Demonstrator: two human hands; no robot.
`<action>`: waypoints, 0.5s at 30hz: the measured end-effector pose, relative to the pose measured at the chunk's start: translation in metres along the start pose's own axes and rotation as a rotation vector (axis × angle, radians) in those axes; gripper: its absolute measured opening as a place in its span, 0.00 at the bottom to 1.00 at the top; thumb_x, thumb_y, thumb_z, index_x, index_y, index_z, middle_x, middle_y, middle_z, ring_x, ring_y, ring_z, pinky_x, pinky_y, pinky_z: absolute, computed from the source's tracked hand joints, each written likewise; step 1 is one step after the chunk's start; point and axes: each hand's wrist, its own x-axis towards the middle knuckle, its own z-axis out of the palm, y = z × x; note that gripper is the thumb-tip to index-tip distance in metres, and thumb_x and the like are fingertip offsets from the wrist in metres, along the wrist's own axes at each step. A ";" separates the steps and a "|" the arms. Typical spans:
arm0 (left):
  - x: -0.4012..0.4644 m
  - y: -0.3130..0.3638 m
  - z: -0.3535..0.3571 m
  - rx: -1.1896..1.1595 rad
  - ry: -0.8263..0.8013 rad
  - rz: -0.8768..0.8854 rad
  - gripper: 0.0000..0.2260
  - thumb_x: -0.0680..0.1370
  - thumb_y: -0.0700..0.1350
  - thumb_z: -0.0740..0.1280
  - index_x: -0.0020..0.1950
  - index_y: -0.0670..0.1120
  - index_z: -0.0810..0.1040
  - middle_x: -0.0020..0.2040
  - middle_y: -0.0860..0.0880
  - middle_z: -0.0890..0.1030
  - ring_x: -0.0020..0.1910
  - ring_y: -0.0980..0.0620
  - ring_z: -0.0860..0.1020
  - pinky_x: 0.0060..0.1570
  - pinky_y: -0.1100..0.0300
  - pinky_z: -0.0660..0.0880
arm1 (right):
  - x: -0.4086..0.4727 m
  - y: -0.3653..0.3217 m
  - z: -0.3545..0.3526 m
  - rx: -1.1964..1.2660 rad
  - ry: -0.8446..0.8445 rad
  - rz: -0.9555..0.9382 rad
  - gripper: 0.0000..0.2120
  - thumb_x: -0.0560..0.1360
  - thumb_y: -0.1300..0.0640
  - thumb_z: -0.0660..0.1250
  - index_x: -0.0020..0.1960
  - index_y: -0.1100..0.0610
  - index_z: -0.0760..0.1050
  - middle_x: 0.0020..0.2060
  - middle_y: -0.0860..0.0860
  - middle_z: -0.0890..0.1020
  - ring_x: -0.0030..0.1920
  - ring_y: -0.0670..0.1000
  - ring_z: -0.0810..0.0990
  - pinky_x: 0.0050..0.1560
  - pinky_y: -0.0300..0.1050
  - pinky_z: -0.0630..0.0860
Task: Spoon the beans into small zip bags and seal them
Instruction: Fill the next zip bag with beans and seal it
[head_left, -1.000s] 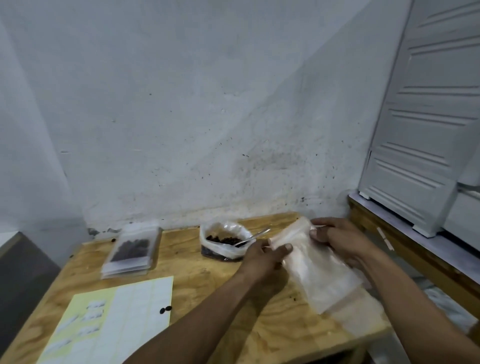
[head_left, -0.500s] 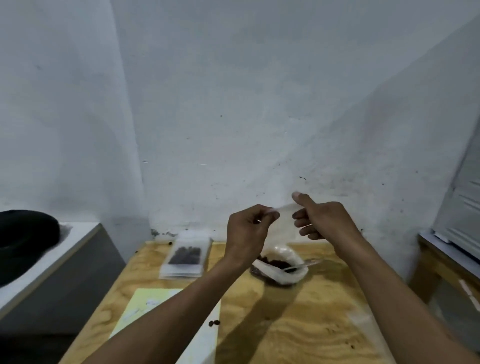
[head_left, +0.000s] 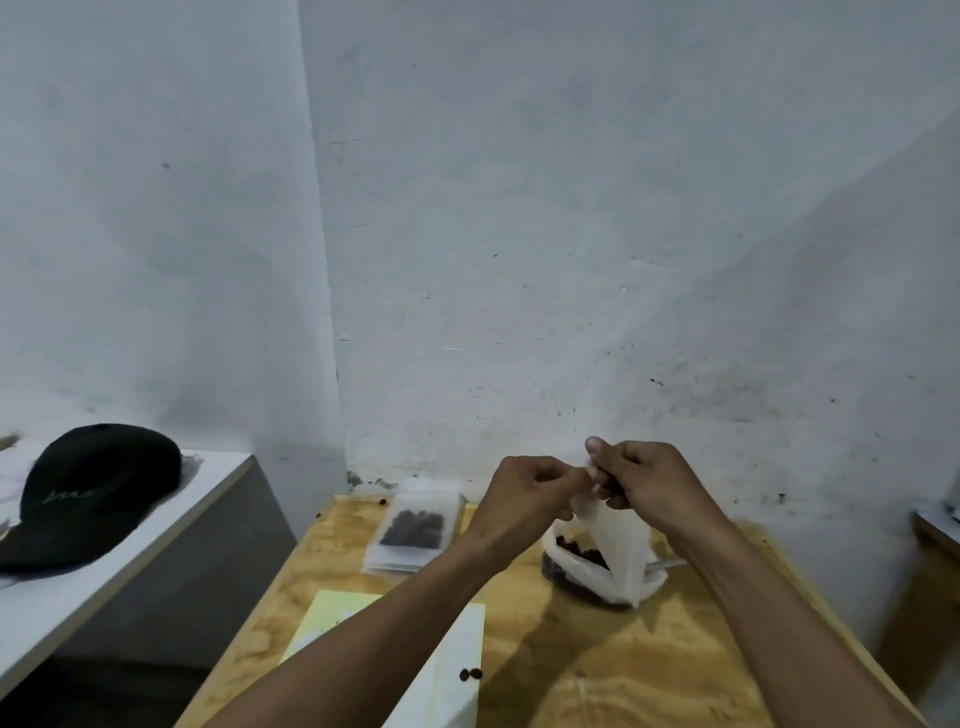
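Nearest me, below the fingers: a label sheet (head_left: 457, 654) on the counter (head_left: 649, 670), with two stray beans (head_left: 470, 674) at its edge. Above that, my left hand (head_left: 524, 499) and right hand (head_left: 649, 483) meet over the counter, fingers curled and pinched together on the top edge of an empty zip bag (head_left: 621, 540), which hangs down from them. I judge this to be opening the mouth; no beans are in this bag. Directly under and behind the fingers sits the bean supply bag (head_left: 576, 558), open, with a spoon handle (head_left: 670, 564) poking out to the right. Further left of the fingers, near the wall, lies a stack of filled bags (head_left: 413, 530), so some are done. Left to do: spooning and sealing this one. Far left, a black cap (head_left: 93, 493) lies on a shelf.
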 end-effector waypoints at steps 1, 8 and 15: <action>0.002 0.001 0.001 -0.011 -0.009 -0.026 0.10 0.78 0.46 0.71 0.46 0.40 0.87 0.43 0.44 0.86 0.42 0.50 0.84 0.49 0.52 0.82 | 0.000 0.001 -0.001 -0.018 -0.012 -0.006 0.20 0.79 0.46 0.69 0.42 0.63 0.82 0.32 0.51 0.84 0.33 0.46 0.82 0.40 0.42 0.79; 0.010 -0.001 0.006 0.044 0.053 -0.046 0.18 0.80 0.41 0.67 0.38 0.27 0.76 0.35 0.30 0.79 0.34 0.40 0.84 0.43 0.48 0.83 | -0.002 0.006 -0.013 -0.041 -0.076 -0.011 0.19 0.78 0.48 0.69 0.40 0.64 0.81 0.32 0.53 0.84 0.36 0.50 0.84 0.47 0.47 0.84; 0.019 -0.024 0.014 0.286 0.267 0.016 0.19 0.74 0.45 0.67 0.29 0.32 0.75 0.28 0.34 0.78 0.27 0.42 0.80 0.35 0.41 0.81 | -0.007 0.013 -0.004 -0.203 -0.104 0.024 0.14 0.81 0.59 0.64 0.40 0.66 0.77 0.37 0.57 0.86 0.39 0.53 0.88 0.51 0.54 0.84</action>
